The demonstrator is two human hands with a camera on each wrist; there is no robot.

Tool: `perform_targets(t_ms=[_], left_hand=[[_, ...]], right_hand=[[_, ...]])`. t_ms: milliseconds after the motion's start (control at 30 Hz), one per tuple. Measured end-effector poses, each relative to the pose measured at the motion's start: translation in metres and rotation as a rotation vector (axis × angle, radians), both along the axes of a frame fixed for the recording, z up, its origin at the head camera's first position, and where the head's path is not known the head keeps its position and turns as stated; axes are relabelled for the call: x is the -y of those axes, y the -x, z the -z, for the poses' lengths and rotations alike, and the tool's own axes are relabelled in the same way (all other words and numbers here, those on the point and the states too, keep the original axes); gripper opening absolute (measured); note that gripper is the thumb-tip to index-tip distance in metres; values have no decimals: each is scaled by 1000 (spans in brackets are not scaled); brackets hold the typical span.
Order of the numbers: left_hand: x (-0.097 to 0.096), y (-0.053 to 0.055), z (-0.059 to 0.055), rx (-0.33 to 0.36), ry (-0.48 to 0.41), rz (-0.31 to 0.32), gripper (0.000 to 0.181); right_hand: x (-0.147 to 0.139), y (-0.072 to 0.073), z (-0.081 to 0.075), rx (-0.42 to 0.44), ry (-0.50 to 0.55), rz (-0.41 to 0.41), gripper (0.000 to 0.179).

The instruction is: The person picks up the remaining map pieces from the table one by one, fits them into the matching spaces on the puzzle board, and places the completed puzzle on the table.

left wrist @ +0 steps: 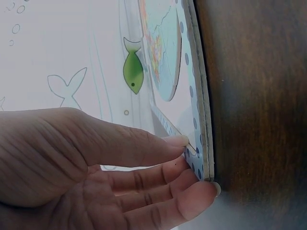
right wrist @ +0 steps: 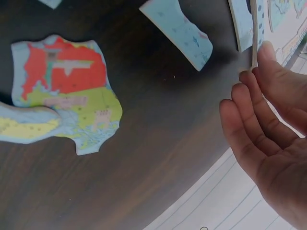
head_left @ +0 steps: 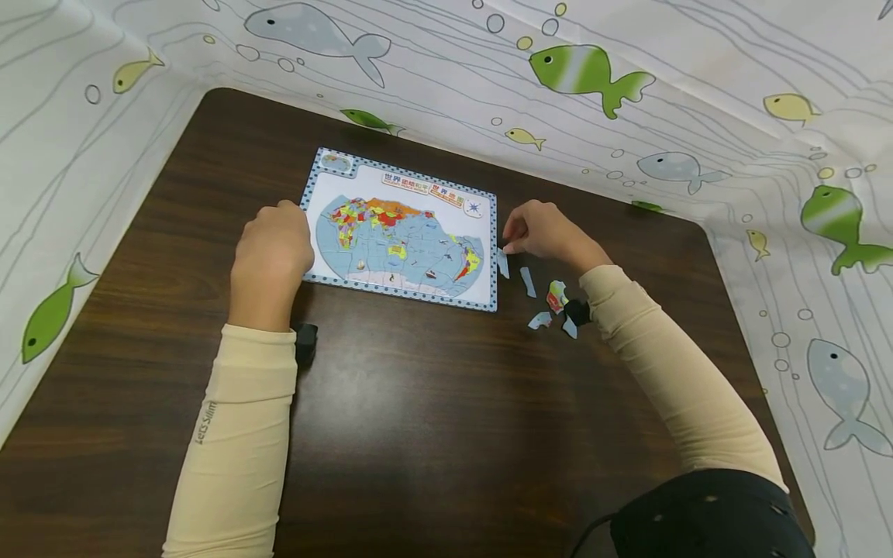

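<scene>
A world-map jigsaw board (head_left: 412, 186) with a blue dotted border lies on the table, its map area largely filled with pieces. At its left edge, my left hand (head_left: 274, 244) pinches the board, the thumb on the border and other fingers at the rim in the left wrist view. Across from it, my right hand (head_left: 547, 231) has thumb and index finger at the right edge, pinching it in the right wrist view. Close beside that edge lies a narrow blue puzzle piece (right wrist: 241, 24). Another blue piece (right wrist: 180, 31) and a red-and-yellow piece (right wrist: 72, 81) lie nearer the right wrist.
Under the right forearm are more loose pieces, among them a blue one (head_left: 539, 320). The dark wooden table (head_left: 418, 403) meets a white fish-print curtain (head_left: 446, 70) at the back and sides. Black wrist cameras (head_left: 305, 345) sit at both cuffs.
</scene>
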State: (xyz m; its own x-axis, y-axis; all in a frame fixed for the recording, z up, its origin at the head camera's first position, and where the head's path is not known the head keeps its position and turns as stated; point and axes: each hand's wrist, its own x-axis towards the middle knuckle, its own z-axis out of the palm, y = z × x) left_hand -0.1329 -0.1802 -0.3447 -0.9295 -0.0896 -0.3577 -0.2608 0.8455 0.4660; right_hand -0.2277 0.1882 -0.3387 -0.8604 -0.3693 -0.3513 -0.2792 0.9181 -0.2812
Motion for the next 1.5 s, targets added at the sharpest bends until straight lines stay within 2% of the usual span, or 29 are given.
perform_targets(t_ms=[167,633,967,1300,1500], left_hand=[[-1,0,-2,6,0,0,52],[-1,0,-3,11,11,12,53],[-1,0,-2,14,12,13,55],[-1,0,-1,6,14,9,53],[-1,-1,-2,2,14,8,54]], right_hand=[[0,-6,1,32,-9,-11,25],[2,-20,8,35,15,14,36],[4,-23,8,37,-29,19,44],[1,-23,9,3,35,74,30],[1,-23,6,-6,66,69,25]])
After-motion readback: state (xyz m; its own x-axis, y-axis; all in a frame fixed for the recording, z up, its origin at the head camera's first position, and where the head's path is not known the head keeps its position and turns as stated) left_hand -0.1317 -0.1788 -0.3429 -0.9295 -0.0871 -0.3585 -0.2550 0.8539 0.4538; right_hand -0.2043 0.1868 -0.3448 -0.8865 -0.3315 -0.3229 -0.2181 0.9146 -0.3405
